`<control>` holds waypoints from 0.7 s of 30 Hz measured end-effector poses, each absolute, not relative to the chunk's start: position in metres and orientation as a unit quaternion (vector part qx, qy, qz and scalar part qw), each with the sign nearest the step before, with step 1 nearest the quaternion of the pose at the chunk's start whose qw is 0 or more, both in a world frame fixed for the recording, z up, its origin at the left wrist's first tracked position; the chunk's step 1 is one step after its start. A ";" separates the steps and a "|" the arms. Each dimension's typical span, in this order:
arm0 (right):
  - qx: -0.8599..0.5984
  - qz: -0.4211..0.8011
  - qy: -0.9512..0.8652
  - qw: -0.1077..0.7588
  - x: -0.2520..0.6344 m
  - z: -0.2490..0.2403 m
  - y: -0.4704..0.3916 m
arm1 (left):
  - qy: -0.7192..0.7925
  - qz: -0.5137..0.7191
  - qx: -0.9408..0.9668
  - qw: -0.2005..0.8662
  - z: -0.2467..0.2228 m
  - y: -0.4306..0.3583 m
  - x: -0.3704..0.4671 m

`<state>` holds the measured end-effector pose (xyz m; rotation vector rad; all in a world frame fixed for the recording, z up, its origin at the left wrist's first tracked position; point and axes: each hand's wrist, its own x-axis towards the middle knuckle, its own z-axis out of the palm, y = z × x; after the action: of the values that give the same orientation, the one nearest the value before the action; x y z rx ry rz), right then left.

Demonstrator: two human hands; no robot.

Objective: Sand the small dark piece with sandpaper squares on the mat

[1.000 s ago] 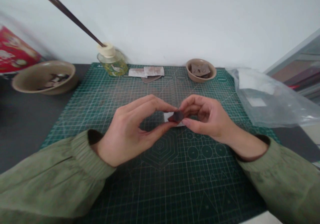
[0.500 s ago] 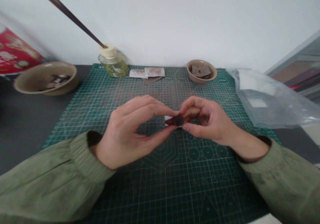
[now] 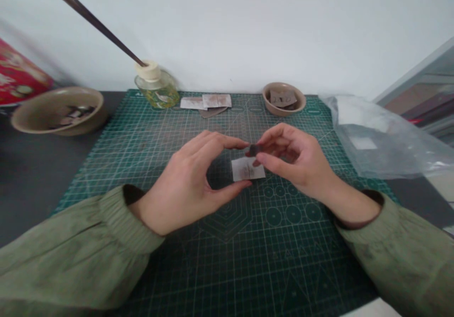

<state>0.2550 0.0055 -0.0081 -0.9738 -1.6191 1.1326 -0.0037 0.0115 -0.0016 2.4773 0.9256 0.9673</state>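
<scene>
To my eye the bag at right was glossy plastic, the white slip matt paper, the sleeves cloth.

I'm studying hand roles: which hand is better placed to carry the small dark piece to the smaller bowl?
Probably the right hand: it seems to hold the dark piece and is nearer the smaller bowl. The left hand is open.
</scene>
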 end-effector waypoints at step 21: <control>-0.446 0.302 -0.740 0.403 0.257 -0.004 0.002 | 0.336 0.414 0.591 0.605 -0.003 0.013 0.001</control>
<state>0.2568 0.0022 -0.0040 -1.1266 -1.8698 0.7621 0.0006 0.0127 -0.0032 1.3678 0.7776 0.9573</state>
